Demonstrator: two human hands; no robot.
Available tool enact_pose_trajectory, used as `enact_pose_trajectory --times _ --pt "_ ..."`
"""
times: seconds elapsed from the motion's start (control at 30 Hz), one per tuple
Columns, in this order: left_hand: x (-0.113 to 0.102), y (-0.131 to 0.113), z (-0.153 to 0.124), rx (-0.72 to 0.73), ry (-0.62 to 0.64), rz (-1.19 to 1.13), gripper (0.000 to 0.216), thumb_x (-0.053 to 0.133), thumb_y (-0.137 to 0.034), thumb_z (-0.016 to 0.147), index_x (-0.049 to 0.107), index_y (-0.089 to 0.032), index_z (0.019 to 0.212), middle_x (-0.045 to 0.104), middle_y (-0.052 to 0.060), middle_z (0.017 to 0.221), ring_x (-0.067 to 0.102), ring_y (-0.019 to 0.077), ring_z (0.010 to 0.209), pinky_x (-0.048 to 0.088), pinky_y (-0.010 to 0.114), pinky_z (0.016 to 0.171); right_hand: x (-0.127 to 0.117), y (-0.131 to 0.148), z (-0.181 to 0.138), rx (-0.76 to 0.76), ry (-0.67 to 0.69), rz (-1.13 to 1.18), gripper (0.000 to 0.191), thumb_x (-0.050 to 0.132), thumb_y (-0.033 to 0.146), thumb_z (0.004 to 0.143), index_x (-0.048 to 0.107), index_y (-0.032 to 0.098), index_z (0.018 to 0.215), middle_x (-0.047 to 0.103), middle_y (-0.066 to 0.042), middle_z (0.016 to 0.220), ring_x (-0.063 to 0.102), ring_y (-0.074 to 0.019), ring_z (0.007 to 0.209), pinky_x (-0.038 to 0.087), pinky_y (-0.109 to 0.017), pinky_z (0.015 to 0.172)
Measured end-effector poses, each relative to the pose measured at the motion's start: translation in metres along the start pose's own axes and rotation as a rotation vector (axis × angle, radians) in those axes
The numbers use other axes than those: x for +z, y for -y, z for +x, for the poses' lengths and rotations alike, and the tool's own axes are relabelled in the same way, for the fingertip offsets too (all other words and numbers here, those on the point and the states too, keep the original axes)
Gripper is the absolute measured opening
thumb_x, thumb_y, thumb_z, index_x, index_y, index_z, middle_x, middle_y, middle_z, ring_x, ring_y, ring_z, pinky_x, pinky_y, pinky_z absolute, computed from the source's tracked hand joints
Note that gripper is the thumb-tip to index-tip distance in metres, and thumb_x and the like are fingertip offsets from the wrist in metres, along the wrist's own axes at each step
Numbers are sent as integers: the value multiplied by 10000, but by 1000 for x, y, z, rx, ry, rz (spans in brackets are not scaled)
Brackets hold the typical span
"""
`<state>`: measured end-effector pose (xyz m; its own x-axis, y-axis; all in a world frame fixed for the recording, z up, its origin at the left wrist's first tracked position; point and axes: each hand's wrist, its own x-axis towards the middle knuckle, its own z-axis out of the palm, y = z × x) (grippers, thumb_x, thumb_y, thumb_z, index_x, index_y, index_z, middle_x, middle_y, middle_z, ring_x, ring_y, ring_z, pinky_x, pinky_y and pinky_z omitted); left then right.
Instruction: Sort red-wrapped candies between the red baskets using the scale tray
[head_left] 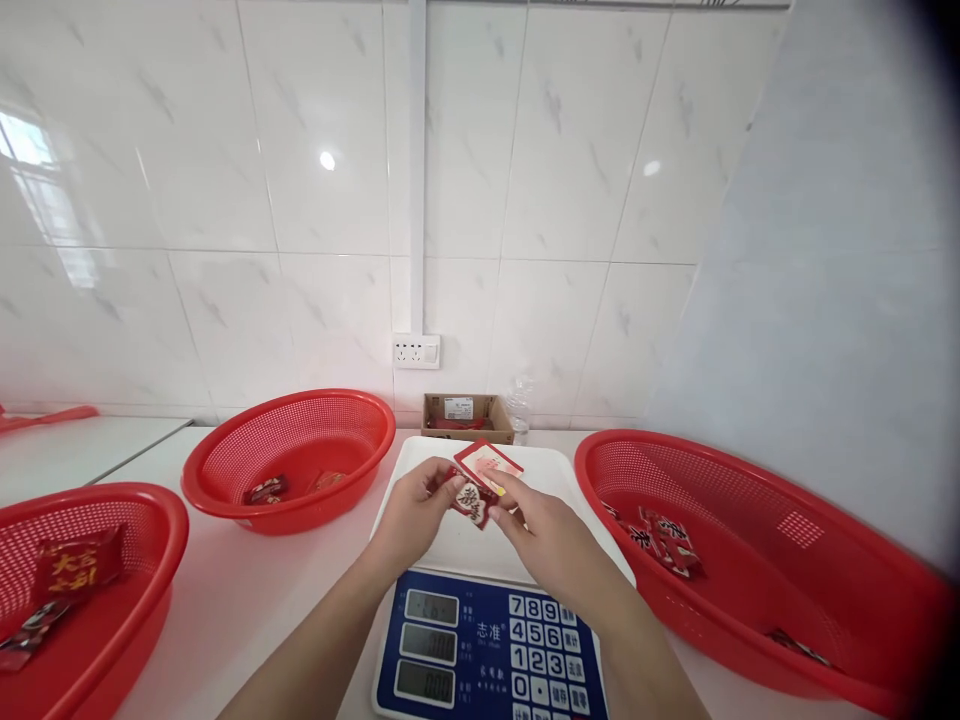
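Note:
Between both hands, above the white pan (450, 552) of a weighing scale, is a small red packet (471, 503) with white lettering. My left hand (415, 510) pinches its left side with thumb and fingers. My right hand (536, 520) grips its lower right side. Just behind the packet, a red and cream printed card or pouch (487, 462) shows near the right fingertips; whether those fingers touch it I cannot tell. The scale's blue keypad and display panel (491, 650) lies nearer me, partly covered by the right forearm.
Red plastic baskets stand at the back left (289, 405), near left (169, 560) and right (750, 480), each with a few packets inside. A small cardboard box (491, 412) and a clear bottle (519, 405) sit by the tiled wall, below a socket (417, 351).

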<state>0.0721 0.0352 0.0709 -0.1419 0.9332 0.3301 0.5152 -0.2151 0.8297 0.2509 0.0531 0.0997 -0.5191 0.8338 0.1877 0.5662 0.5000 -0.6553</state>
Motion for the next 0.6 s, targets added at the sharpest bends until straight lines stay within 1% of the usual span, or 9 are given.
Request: enact_pose_trajectory --times 0.03,0.1,0.17,0.2,0.27,0.37,0.47,0.53,0.6 --pt "-4 4 1 -16 -38 61 246 457 -361 892 582 -193 1021 684 54 866 644 218 813 503 349 730 1 0 1 19 -21 -18 459 405 311 919 503 259 1365 712 -53 1041 640 -253 923 464 -410 825" --pt "-10 9 2 -24 -97 186 326 515 -291 853 548 -208 1166 666 95 1050 597 284 1022 465 439 865 4 0 4 44 -53 -36 461 425 332 915 511 244 1360 690 -62 1122 630 -252 978 461 -416 871" --pt "-14 11 1 1 -104 276 350 548 -240 823 576 -215 1170 612 116 1190 499 326 1176 391 489 970 8 1 5 45 -46 -47 470 433 338 917 506 234 1369 633 -71 1261 591 -254 1107 443 -419 943" --pt "-14 11 0 23 -71 324 312 542 -235 830 606 -213 1135 598 116 1213 481 329 1195 376 487 989 10 2 5 43 -30 -59 471 433 333 918 504 230 1372 597 -73 1320 557 -255 1176 427 -422 979" --pt "-15 10 -4 64 47 445 268 519 -260 862 643 -208 1093 607 115 1185 518 316 1140 405 467 965 14 4 6 40 15 -90 474 430 317 921 500 217 1378 540 -76 1392 485 -250 1274 390 -422 1037" --pt "-16 9 -8 95 219 627 320 487 -289 899 623 -195 1173 607 123 1177 559 301 1080 443 445 924 20 3 7 44 73 -150 477 426 294 922 497 188 1382 513 -87 1417 431 -249 1323 357 -422 1076" --pt "-21 8 -10 106 288 651 315 462 -286 916 639 -169 1150 623 129 1134 575 290 1071 450 424 926 23 0 8 33 74 -196 475 404 270 931 493 153 1383 503 -101 1422 427 -241 1325 343 -407 1092" --pt "-24 7 -11 123 318 627 308 453 -302 923 659 -176 1113 629 123 1118 577 279 1079 445 413 943 25 -2 9 34 54 -233 468 376 248 940 493 135 1379 495 -111 1429 435 -232 1320 337 -394 1099" --pt "-26 5 -11 140 349 610 314 446 -306 926 663 -189 1120 625 119 1137 564 276 1110 421 428 979 27 -4 13 49 46 -283 466 347 226 946 493 122 1376 481 -122 1439 432 -230 1324 337 -389 1099"
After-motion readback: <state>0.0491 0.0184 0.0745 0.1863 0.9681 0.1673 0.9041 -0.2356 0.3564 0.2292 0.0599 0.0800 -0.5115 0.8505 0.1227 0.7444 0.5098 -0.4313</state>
